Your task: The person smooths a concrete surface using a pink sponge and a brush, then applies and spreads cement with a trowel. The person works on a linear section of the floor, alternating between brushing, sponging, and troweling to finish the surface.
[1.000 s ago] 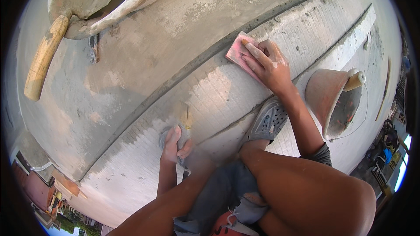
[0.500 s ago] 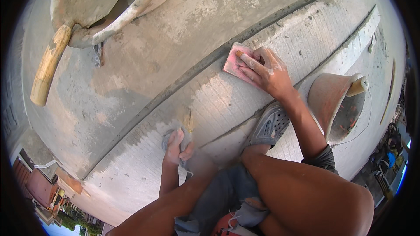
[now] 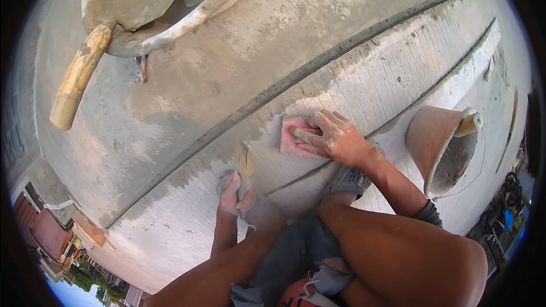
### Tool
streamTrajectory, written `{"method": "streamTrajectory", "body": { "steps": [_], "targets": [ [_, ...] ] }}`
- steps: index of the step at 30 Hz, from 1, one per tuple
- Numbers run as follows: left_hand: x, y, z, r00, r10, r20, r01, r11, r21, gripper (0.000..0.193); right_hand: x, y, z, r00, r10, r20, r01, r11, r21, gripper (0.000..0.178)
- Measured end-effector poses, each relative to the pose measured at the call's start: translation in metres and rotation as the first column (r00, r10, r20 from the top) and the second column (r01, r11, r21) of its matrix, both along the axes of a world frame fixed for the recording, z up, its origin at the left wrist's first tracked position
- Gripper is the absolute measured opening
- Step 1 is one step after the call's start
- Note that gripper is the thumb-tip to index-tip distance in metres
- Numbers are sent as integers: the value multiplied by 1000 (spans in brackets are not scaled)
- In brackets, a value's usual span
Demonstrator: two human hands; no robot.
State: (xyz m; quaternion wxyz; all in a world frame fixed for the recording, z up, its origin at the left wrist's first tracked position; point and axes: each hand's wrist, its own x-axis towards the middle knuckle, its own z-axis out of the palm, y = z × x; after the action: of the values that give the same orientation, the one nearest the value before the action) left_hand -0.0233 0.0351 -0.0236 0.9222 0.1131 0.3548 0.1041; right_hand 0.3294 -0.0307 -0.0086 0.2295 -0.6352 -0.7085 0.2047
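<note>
Clamping pink pad (image 3: 288,142) in right hand (image 3: 342,140), flat on grooved concrete (image 3: 364,82), likely for even pressure, with left hand (image 3: 231,196) at brush (image 3: 245,163), perhaps for ready use, too blurred to tell if gripping.

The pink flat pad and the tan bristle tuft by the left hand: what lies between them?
In the head view, only pale concrete shows between the pad and the tuft.

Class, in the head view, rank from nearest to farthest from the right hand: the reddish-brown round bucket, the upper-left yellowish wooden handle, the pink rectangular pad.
1. Pink rectangular pad: directly under the right hand.
2. Reddish-brown round bucket: to the right.
3. Yellowish wooden handle: upper left.
</note>
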Motion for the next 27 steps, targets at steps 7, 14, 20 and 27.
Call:
{"method": "streamTrajectory", "body": {
  "steps": [7, 14, 20, 27],
  "targets": [
    [2, 0, 7, 1000, 28, -10, -28, 1000, 3, 48, 14, 23, -9, 982, -165, 88, 161, 986, 48, 42],
    [-7, -2, -3, 998, 38, 48, -34, 996, -77, 47, -7, 12, 1, 998, 64, -2, -64, 996, -66, 43],
    [-8, -4, -6, 991, 63, 117, -53, 995, -86, 50, -30, 18, -1, 979, 200, 37, -197, 977, -86, 42],
    [-10, -6, -5, 974, 113, 198, -95, 990, -102, 50, -38, 37, 3, 998, 62, 28, -60, 997, -55, 48]
  ]
}}
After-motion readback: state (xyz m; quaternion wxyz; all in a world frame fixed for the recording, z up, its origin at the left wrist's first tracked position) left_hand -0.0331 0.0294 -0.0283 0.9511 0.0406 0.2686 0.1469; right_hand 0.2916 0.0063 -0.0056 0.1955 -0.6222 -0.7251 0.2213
